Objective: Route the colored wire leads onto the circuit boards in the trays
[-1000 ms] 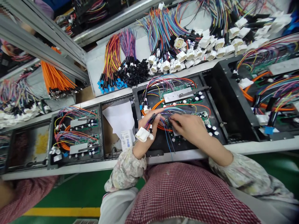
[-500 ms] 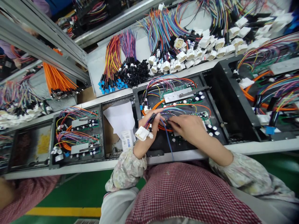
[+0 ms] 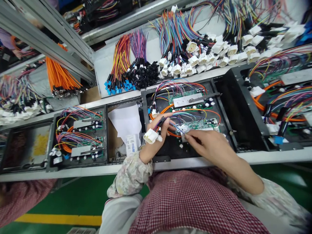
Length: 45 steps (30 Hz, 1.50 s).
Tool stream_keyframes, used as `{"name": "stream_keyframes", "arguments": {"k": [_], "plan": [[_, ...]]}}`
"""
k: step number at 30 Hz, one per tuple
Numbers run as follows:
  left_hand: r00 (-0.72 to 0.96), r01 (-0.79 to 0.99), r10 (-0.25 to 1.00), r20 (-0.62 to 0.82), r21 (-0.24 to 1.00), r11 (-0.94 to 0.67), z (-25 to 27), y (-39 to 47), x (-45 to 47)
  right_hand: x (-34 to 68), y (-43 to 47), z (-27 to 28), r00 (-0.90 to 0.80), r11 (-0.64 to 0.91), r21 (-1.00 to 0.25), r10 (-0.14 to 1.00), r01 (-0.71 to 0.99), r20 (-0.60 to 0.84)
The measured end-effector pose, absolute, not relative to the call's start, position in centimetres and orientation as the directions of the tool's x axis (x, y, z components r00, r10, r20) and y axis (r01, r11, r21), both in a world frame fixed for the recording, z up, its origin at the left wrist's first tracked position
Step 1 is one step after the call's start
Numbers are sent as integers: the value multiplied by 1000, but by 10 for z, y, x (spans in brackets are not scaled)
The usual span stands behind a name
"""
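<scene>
My left hand [image 3: 158, 136] is closed around a wire harness, and the harness's white connector [image 3: 150, 136] sticks out to the left of the fingers. Several coloured wires run from this grip across the lower circuit board [image 3: 201, 125]. Thumb and forefinger of my right hand [image 3: 207, 143] pinch a blue wire [image 3: 178, 129] just right of my left hand. Both hands are over a black tray [image 3: 170, 152]. In its upper half lies another circuit board [image 3: 187, 100] with a metal plate, wired with coloured and orange leads.
Behind the tray lie bundles of coloured wires [image 3: 170, 31] with white connectors, and red-yellow wires [image 3: 120, 52] with blue ones. Another wired tray [image 3: 81, 136] stands left, past a white paper sheet [image 3: 125, 122]. A person's checked sleeve [image 3: 26, 198] shows lower left.
My right hand has moved slightly right and down, with the blue wire now stretched between both hands. Before, blue wire ends hung down over the tray's front edge.
</scene>
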<state>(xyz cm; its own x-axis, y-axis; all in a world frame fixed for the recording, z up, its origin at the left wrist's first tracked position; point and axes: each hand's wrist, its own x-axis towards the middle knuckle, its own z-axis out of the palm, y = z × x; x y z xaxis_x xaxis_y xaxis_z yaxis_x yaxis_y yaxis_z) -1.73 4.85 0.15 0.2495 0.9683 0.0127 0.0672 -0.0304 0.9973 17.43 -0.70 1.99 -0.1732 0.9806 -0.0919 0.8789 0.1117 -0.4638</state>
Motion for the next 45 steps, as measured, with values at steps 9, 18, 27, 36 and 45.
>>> {"name": "stream_keyframes", "arguments": {"k": [9, 18, 27, 36, 45], "plan": [[225, 67, 974, -2, 998, -14, 0, 49, -16, 193, -11, 21, -232, 214, -437, 973, 874, 13], [229, 73, 973, -5, 997, -12, 2, 47, -16, 203, -5, 10, 9, 90, -423, 974, 902, 227], [233, 76, 973, -10, 997, -8, 4, 48, -16, 202, -1, 1, -7, 88, -389, 978, 917, 206], [233, 33, 973, -11, 999, 4, 1, 47, -17, 204, 0, -6, -7, 79, -363, 981, 928, 194], [232, 56, 972, -19, 998, 6, 2, 47, -17, 203, 1, -7, -33, 87, -376, 988, 922, 149]]}}
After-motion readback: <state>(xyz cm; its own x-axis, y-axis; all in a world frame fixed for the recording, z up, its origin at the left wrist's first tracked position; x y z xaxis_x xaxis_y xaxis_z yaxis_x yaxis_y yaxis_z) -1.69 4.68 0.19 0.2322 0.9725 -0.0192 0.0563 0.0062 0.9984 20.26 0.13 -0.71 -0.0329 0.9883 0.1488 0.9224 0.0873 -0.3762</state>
